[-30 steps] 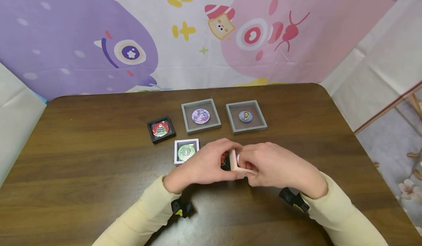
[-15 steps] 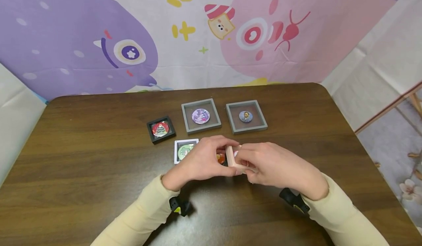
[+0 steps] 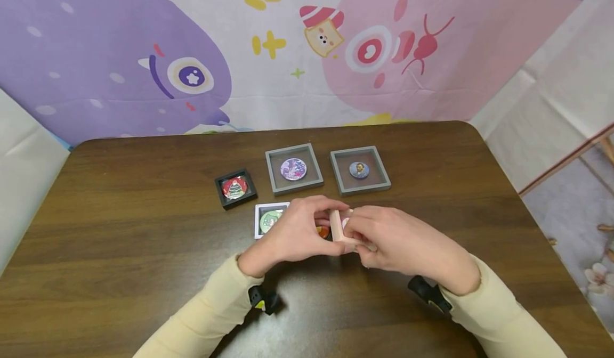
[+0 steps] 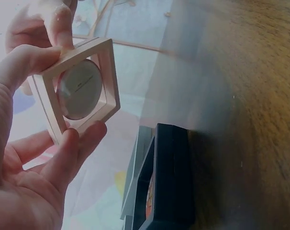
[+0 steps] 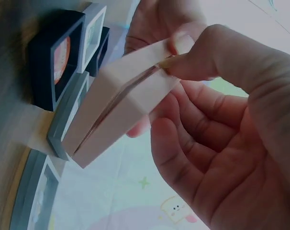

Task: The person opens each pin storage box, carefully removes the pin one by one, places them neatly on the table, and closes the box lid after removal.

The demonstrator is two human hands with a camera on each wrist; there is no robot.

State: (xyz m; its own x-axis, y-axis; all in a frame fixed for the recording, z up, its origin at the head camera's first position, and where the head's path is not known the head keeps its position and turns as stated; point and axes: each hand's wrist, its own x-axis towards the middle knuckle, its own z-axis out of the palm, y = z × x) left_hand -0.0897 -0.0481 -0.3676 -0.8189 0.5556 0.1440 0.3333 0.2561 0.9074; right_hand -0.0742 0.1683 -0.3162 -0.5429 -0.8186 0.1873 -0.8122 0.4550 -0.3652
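Head view: a left sleeve (image 3: pixel 201 310) and a right sleeve (image 3: pixel 503 304), both cream, reached in from the near side over a brown wooden desk (image 3: pixel 120 230). The left hand (image 3: pixel 299 233) had its grip closed on a pale pink frame (image 3: pixel 337 229), thumb on one side and fingers on the opposite side. The right hand (image 3: pixel 403 243) gripped the same frame from the right, its fingers curled. The frame was tilted and raised off the desk; the right wrist view showed a narrow gap between its two halves, with the right thumb at that seam. A round badge (image 4: pixel 81 90) stood inside it, plain grey side toward the left wrist camera.

A black frame (image 4: pixel 176 177) with an orange badge (image 3: pixel 323 233) was partly hidden behind the left hand. To its left, also partly covered, lay a white frame (image 3: pixel 257 225) with a green badge (image 3: pixel 270 220). Farther left was a small black frame (image 3: pixel 235 203) with a red badge (image 3: pixel 235 187). On the far side lay two grey frames, the left one (image 3: pixel 298 189) with a purple badge (image 3: pixel 293 169), the right one (image 3: pixel 366 189) with a blue badge (image 3: pixel 359 170). A printed cloth (image 3: pixel 283 99) hung beyond.
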